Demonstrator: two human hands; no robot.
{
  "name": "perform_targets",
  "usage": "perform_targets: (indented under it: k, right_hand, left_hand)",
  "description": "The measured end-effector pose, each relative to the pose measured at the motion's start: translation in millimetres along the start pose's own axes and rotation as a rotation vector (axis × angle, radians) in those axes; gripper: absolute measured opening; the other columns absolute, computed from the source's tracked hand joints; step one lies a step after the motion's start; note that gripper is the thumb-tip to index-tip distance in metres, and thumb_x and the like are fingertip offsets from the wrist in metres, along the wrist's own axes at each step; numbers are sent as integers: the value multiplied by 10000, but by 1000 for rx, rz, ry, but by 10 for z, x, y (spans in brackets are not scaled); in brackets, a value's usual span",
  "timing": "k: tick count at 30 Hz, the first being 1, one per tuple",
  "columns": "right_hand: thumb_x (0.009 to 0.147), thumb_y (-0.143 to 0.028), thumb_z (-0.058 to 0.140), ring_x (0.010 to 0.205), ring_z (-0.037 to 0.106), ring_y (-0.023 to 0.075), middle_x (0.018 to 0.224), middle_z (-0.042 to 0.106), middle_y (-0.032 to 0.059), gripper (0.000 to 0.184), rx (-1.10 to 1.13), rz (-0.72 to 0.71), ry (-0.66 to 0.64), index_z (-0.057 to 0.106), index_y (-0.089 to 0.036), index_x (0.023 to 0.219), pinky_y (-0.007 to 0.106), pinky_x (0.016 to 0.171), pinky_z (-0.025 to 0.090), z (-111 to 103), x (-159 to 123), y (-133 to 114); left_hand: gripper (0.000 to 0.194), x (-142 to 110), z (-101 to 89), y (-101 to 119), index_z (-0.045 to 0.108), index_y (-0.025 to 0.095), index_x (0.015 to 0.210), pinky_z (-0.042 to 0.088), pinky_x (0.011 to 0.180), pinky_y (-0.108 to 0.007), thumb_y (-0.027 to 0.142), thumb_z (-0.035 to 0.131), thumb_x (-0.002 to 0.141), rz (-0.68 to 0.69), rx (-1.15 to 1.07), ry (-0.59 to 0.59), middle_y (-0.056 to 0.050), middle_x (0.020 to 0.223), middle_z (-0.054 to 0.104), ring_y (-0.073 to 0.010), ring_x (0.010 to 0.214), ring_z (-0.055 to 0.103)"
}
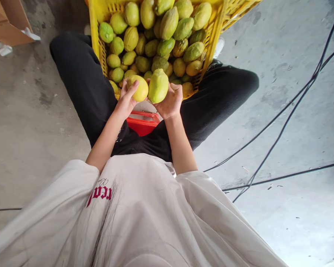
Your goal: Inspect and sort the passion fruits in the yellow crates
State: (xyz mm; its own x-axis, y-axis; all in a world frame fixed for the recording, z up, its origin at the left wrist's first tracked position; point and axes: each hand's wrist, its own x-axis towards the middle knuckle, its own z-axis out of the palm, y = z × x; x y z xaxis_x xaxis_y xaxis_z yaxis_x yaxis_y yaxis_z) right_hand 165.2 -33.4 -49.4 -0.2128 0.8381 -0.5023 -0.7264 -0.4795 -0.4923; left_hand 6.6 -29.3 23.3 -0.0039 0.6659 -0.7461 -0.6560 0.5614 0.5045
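Note:
Two lemons are held side by side over the near edge of a yellow plastic crate [95,44]. My left hand [127,99] is closed around a smooth yellow lemon [140,89], its thumb lying over the top. In my right hand [171,103] rests a greener lemon [158,87], its knobbed end pointing away from me; the fingers beneath it are mostly hidden. Many more green and yellow lemons [169,24] fill the crate just beyond both hands, some with brownish, ridged skin.
A red plastic stool [141,126] shows between my legs. Another yellow crate [238,15] touches the far right. On the left stand a cardboard box [12,22] and a white scrap [4,49]. Black cables [295,98] cross the concrete floor at right.

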Motion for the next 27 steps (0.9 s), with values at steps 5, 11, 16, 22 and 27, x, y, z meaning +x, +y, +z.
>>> perform_targets:
  k: [5,11,16,22,27]
  right_hand:
    - [858,-602,785,1633,545,335,1066,850,-28,333,-3,-33,-85,705,-409,1117,641,1340,511,-18,48,27]
    - [1003,-785,708,1674,415,300,1150,833,-31,428,65,9,-55,705,-410,1209,637,1401,450,20,30,-14]
    - [879,-511,911,1485,602,303,1331,815,-75,399,-86,-62,54,750,-453,1239,515,1161,672,98,-86,-31]
    - [931,-562,771,1443,634,269,1384,809,-78,340,-82,-73,166,725,-430,1240,434,1074,710,87,-63,-19]
    - [847,-583,705,1490,681,348,1425,811,-39,396,-92,-53,176,703,-415,1205,524,997,756,180,-110,-53]
  left_hand:
    - [276,36,-45,-19,772,332,1279,677,810,-243,212,524,1261,91,76,-52,-12,1216,852,-235,1586,707]
    - [462,59,-49,25,770,311,1481,741,950,-357,329,360,1269,65,41,-25,-32,1362,833,-299,1691,603]
    - [514,18,-43,35,718,345,1568,709,1142,-424,278,359,1208,43,78,-18,-34,1490,829,-297,1718,582]
    - [476,30,-90,-18,655,464,1601,594,1351,-529,298,590,1160,42,170,-79,71,1682,771,-313,1783,466]
    - [597,16,-111,-9,605,566,1711,597,1343,-555,410,693,1142,46,216,-55,120,1662,777,-357,1856,363]
